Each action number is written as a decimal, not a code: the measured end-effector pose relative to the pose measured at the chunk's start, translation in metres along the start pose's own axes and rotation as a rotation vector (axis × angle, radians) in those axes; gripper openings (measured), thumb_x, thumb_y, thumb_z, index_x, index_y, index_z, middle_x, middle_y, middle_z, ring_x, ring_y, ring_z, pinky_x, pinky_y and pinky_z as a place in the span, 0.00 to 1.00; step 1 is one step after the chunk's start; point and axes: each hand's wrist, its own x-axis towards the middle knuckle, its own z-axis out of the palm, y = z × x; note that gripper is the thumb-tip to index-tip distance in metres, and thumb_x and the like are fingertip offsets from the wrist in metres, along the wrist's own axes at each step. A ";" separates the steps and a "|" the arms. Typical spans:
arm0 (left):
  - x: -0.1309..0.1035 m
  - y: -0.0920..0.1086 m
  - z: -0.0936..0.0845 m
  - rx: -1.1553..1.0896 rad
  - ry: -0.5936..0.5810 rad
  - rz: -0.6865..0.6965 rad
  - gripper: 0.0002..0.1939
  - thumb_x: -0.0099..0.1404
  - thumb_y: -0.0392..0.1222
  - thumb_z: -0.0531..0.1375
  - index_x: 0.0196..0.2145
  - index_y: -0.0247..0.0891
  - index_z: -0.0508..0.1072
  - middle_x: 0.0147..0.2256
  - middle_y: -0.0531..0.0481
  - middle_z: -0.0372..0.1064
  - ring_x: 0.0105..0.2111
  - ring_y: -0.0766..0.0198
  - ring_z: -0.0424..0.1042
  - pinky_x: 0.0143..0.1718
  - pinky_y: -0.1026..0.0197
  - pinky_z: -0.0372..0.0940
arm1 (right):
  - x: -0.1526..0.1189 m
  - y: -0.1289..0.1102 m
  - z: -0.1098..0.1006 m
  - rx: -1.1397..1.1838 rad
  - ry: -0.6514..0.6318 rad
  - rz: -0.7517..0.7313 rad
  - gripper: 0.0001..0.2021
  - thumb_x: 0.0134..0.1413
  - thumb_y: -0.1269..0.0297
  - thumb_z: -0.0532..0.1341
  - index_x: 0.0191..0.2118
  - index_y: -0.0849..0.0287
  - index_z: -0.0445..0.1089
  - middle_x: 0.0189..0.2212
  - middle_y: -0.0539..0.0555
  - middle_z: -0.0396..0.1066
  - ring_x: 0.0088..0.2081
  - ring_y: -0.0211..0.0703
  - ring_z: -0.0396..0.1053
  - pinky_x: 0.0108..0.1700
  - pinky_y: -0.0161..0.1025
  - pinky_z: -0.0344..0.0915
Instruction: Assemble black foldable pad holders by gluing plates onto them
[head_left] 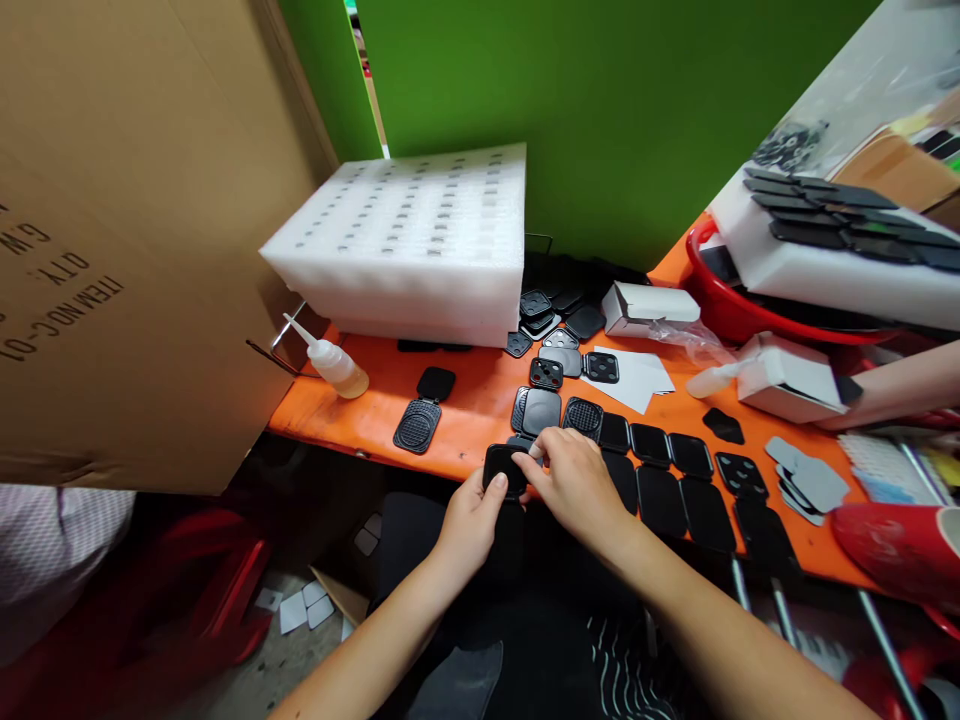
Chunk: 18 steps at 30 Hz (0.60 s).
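The left hand (474, 510) is holding a black square case (505, 470) at the near edge of the orange table (360, 400), its fingers clamping it, thumb on top. The right hand (577, 480) is touching the case's right side with bunched fingers; whether these are gripping cannot be told. A squeeze bottle (335, 362) is containing amber liquid. A red basin (721, 305) is carrying a white foam block (810, 275), with black plates (840, 215) lying on top. The contents of two white boxes, one (649, 310) behind the other (787, 378), are not showing. A slotted foam slab (420, 290) is hiding part of the table. Another person's forearm (900, 385) is being cut off at the right edge.
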 end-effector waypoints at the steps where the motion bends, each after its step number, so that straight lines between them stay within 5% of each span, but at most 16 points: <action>1: 0.000 0.001 0.000 -0.008 0.005 -0.008 0.15 0.58 0.52 0.59 0.35 0.36 0.73 0.30 0.46 0.75 0.30 0.57 0.74 0.31 0.61 0.64 | -0.001 0.000 0.000 0.042 0.012 0.029 0.08 0.53 0.58 0.58 0.29 0.56 0.63 0.26 0.52 0.68 0.32 0.45 0.66 0.36 0.41 0.59; 4: -0.001 0.003 0.001 -0.029 0.007 -0.032 0.16 0.57 0.52 0.60 0.36 0.36 0.74 0.29 0.46 0.75 0.30 0.56 0.74 0.31 0.61 0.65 | -0.003 0.002 0.005 0.347 -0.074 0.168 0.11 0.55 0.55 0.55 0.36 0.57 0.64 0.27 0.51 0.68 0.29 0.42 0.67 0.30 0.38 0.61; 8: -0.001 0.006 0.002 -0.043 0.000 -0.034 0.17 0.55 0.51 0.61 0.37 0.35 0.75 0.33 0.46 0.76 0.36 0.54 0.73 0.37 0.60 0.65 | -0.006 0.002 0.018 0.768 -0.244 0.264 0.14 0.55 0.53 0.55 0.32 0.59 0.67 0.27 0.50 0.69 0.28 0.40 0.67 0.30 0.36 0.62; 18: 0.002 0.004 -0.002 -0.027 0.031 -0.025 0.15 0.53 0.48 0.64 0.34 0.34 0.73 0.28 0.50 0.74 0.31 0.60 0.71 0.35 0.61 0.63 | -0.007 -0.001 0.026 1.031 -0.239 0.289 0.12 0.51 0.55 0.58 0.27 0.60 0.64 0.23 0.47 0.62 0.28 0.37 0.60 0.32 0.34 0.57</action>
